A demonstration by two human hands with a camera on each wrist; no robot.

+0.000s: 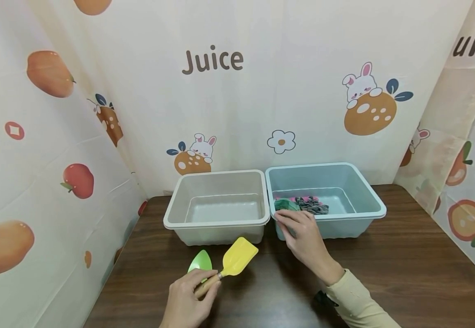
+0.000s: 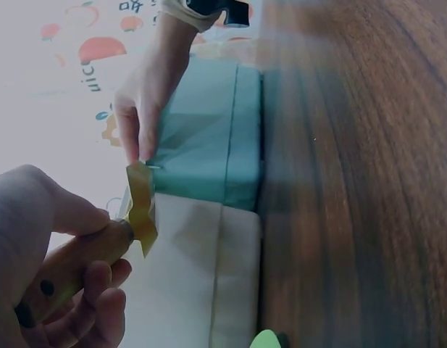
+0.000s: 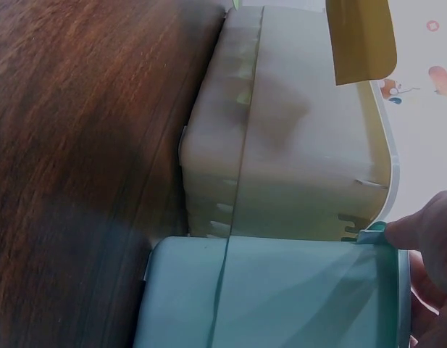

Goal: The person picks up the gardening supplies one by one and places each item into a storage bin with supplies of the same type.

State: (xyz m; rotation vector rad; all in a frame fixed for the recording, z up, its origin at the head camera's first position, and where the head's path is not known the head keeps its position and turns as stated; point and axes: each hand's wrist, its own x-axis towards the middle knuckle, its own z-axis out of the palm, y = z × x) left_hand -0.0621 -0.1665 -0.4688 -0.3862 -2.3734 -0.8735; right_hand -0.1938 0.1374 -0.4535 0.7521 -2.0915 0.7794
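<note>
My left hand (image 1: 192, 296) holds a small yellow toy shovel (image 1: 239, 257) by its wooden handle (image 2: 74, 268), with the blade raised in front of the beige bin (image 1: 221, 224). A green trowel blade (image 1: 200, 262) shows just beyond that hand, partly covered by it. At the front left corner of the light blue bin (image 1: 348, 217), my right hand (image 1: 303, 232) pinches the rim; the thumb (image 3: 400, 235) presses it from outside and the fingers reach over it. Inside this bin lie a green bundle (image 1: 285, 204), a dark grey striped bundle (image 1: 313, 206) and something pink, partly hidden by the front wall.
The two bins stand side by side at the back of the dark wooden table (image 1: 409, 255), their rims meeting. Behind and at both sides hangs a white fruit-print curtain (image 1: 237, 109). A black band (image 1: 325, 299) is at the right wrist.
</note>
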